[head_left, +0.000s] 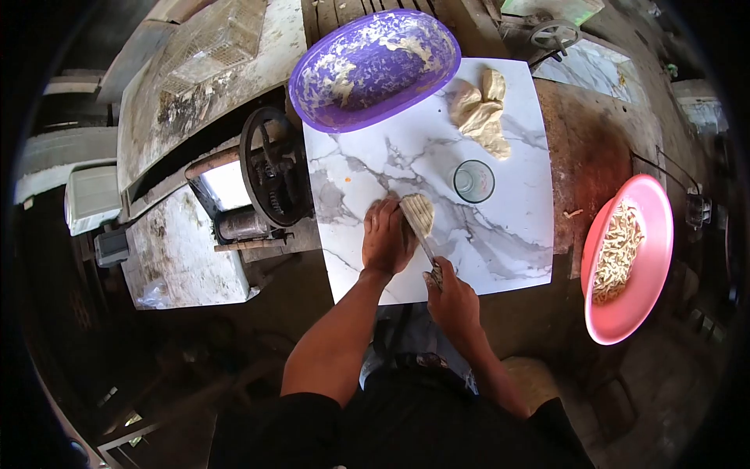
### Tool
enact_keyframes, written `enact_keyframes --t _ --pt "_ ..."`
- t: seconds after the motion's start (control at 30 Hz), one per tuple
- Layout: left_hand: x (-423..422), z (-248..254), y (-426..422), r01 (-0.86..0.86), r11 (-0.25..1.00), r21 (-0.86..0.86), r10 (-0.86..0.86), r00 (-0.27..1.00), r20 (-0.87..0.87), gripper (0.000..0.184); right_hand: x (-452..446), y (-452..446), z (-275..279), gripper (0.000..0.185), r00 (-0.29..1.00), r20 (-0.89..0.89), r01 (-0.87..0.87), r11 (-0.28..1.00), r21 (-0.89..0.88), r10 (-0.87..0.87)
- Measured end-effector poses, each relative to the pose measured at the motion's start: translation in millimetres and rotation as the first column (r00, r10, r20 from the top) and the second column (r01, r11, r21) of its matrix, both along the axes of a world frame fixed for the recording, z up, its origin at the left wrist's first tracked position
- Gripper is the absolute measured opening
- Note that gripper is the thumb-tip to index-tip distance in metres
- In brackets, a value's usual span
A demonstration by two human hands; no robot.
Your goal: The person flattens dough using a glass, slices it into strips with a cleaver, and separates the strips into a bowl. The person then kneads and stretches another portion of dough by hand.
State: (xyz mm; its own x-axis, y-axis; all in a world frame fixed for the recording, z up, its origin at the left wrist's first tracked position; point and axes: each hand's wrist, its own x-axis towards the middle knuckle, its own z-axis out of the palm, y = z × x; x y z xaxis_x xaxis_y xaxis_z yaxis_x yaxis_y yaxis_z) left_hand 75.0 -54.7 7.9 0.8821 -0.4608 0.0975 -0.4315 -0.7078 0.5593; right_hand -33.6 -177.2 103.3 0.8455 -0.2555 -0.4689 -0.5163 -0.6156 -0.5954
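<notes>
Closing around the handle of a knife (423,241), the fingers of the right hand (455,303) grip it at the near end, the safe place to hold it; the blade slants far and left, along the left side of a ridged piece of dough (423,211). The left hand (387,238) has its fingers close together just beside that piece; whether they pinch or press it, I cannot tell. The piece lies on the marbled surface (500,254) and looks light, soft and easily dented, best steadied by flat fingers at its left edge, clear of the blade. To the right stands a drinking glass (474,181), probably slippery and breakable, best taken round its wall. Beyond it rests a larger dough lump (481,117), likely heavier, floppy and needing support from beneath. Far left sits a smeared purple basin (376,82); farther right, a pink basin (652,258) holds thin, pale strips (617,254).
</notes>
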Motion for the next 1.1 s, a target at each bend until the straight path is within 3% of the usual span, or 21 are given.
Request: enact_keyframes --t 0.27,0.33,0.47,0.5,0.63,0.73,1.03,1.1 --pt "-1.5 -8.3 2.3 0.017 0.999 0.032 -0.017 1.000 0.003 0.048 39.4 -4.2 9.4 0.038 0.996 -0.080 -0.042 0.998 0.036 0.045" --pt "-1.6 -16.2 4.1 0.039 0.999 0.034 -0.040 0.999 0.016 0.064 43.7 -3.8 11.0 0.038 0.994 -0.100 -0.035 0.998 0.054 0.040" --pt "-3.4 -15.7 4.3 0.032 0.996 0.083 -0.034 0.999 0.024 0.062 38.9 -4.8 12.3 0.039 0.979 -0.196 -0.048 0.998 0.033 0.054" --pt "-2.2 -9.1 2.3 0.015 0.998 0.066 -0.017 1.000 0.020 0.054 33.4 -6.4 12.3 0.040 0.974 -0.221 -0.050 0.999 0.022 0.054" --pt "0.8 -7.8 1.2 0.011 0.998 -0.055 -0.011 1.000 -0.009 0.041 -1.0 -12.2 9.5 0.040 0.982 -0.188 -0.017 1.000 0.014 0.019" --pt "1.3 -11.9 -1.6 -0.008 0.998 -0.060 0.012 0.998 0.066 0.036 -24.3 -16.4 14.1 0.040 0.977 -0.211 0.016 1.000 0.015 -0.013" --pt "1.1 -7.5 0.0 0.016 0.999 -0.046 -0.014 0.998 0.062 0.036 -68.1 -19.3 24.2 0.035 0.990 -0.133 0.038 0.999 -0.012 -0.039" --pt "0.4 -7.5 -0.6 0.007 0.998 -0.069 -0.004 0.999 0.049 0.033 -62.3 -16.2 22.3 0.035 0.996 -0.020 0.086 0.995 0.041 -0.085"
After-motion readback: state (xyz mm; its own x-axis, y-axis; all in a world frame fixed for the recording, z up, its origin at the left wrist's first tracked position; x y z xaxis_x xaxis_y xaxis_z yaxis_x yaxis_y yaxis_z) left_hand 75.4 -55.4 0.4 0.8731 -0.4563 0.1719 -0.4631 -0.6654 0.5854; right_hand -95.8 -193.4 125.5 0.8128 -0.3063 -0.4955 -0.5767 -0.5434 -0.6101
